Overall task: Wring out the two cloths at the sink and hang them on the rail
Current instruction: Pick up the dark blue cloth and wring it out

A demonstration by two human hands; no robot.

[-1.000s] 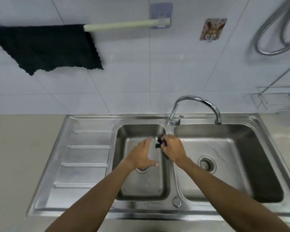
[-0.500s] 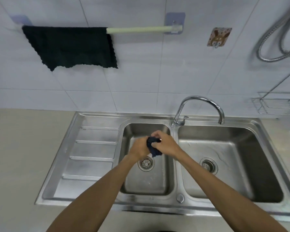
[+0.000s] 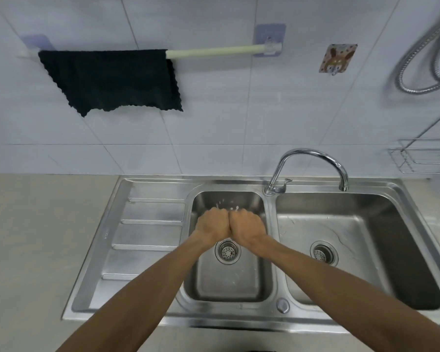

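Note:
One dark cloth [image 3: 112, 80] hangs spread over the left part of the pale rail [image 3: 214, 51] on the tiled wall. My left hand [image 3: 212, 224] and my right hand [image 3: 247, 224] are clenched into fists, pressed side by side over the small left basin [image 3: 226, 283] of the steel sink. The second dark cloth is squeezed inside the two fists and is hidden from view. Small white drops of water splash just beyond my knuckles. The right part of the rail is bare.
A curved tap [image 3: 310, 154] arches over the larger right basin [image 3: 353, 237]. A ribbed drainboard [image 3: 142, 237] lies left of the basins, beside beige counter [image 3: 36, 237]. A wire rack [image 3: 422, 156], a metal hose [image 3: 417, 72] and a wall hook [image 3: 337, 58] are on the right.
My left hand joined the right on the small dark cloth. Both hands closed fully around it, so it is no longer visible, and water now sprays out.

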